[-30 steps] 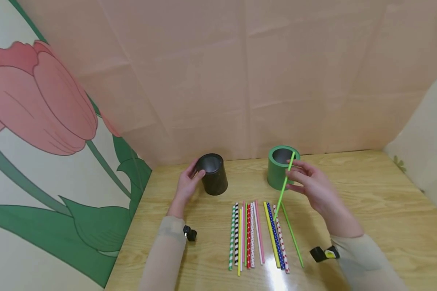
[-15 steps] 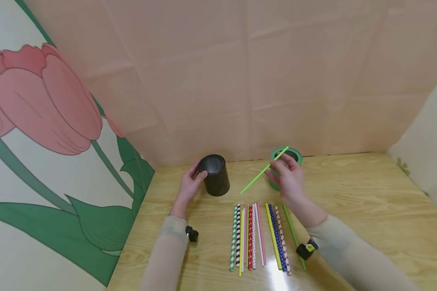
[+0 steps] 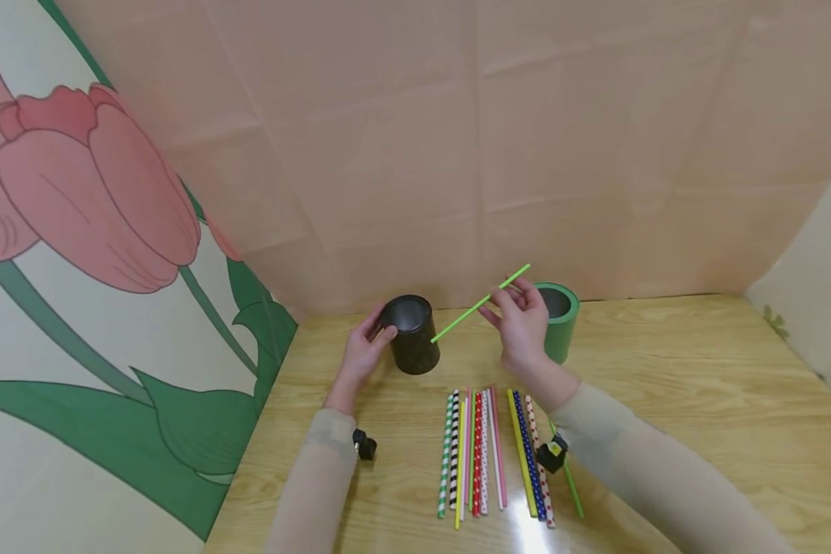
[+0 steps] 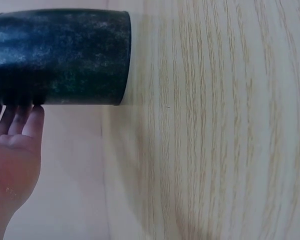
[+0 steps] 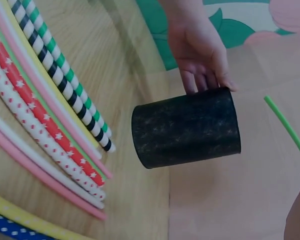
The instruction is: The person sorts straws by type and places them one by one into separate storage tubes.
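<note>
A black cylindrical cup [image 3: 415,352] stands upright at the back of the table. My left hand [image 3: 362,354] holds it from its left side, thumb at the rim and fingers against the wall; the left wrist view shows those fingertips [image 4: 35,117] on the black side. Up in the air, my right hand [image 3: 524,327] pinches a bright green drinking straw [image 3: 469,311] near its upper end. The straw slants down to the left, its lower end overlapping the black cup's right side in the head view. Behind the right hand stands a thick-walled green cup [image 3: 561,335], partly hidden.
Several patterned and plain straws [image 3: 483,462] lie side by side on the wooden table [image 3: 665,385]. Yellow, blue-dotted [image 3: 530,462] and red-dotted ones form a second group to the right. Another green straw [image 3: 573,488] lies under the right wrist. A pinkish sheet [image 3: 388,154] hangs behind.
My right hand has moved left from the green cup toward the black cup, and the green straw has tilted from steep to slanting. The left hand stays on the black cup.
</note>
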`<state>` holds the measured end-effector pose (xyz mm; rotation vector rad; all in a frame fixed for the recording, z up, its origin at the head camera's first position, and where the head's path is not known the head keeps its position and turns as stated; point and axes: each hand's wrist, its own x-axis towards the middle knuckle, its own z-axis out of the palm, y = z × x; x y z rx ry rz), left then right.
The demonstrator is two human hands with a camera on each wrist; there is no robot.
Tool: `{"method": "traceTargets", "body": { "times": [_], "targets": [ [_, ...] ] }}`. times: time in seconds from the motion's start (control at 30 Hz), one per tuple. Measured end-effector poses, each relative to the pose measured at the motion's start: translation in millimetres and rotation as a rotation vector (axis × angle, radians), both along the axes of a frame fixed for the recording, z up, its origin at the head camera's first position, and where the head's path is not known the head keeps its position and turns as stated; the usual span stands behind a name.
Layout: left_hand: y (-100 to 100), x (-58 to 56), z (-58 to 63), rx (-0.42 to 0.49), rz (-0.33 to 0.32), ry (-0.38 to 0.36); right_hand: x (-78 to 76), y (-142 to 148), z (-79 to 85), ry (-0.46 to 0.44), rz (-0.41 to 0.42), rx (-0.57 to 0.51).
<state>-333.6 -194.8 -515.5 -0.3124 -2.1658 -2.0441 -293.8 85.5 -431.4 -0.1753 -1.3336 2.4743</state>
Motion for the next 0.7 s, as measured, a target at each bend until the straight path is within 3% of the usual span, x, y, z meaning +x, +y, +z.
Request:
{"method": "traceTargets", "body": {
  "times": [0.23,0.47,0.7],
  "targets": [
    [-1.4,-0.3,3.8,-0.014,-0.005,0.000,-10.7,-23.6,7.9,0.082,-0.060,0.013],
    [-0.5,-3.8,4.2,-0.015,-0.016,-0.010,-28.3,-33.9,-1.0,0.188,-0.124,0.010],
    [0.7,-4.9,1.0,-0.001,-0.008,0.011,-38.7,-44.7,-6.9,0.199,-0.148,-0.027]
  ]
}}
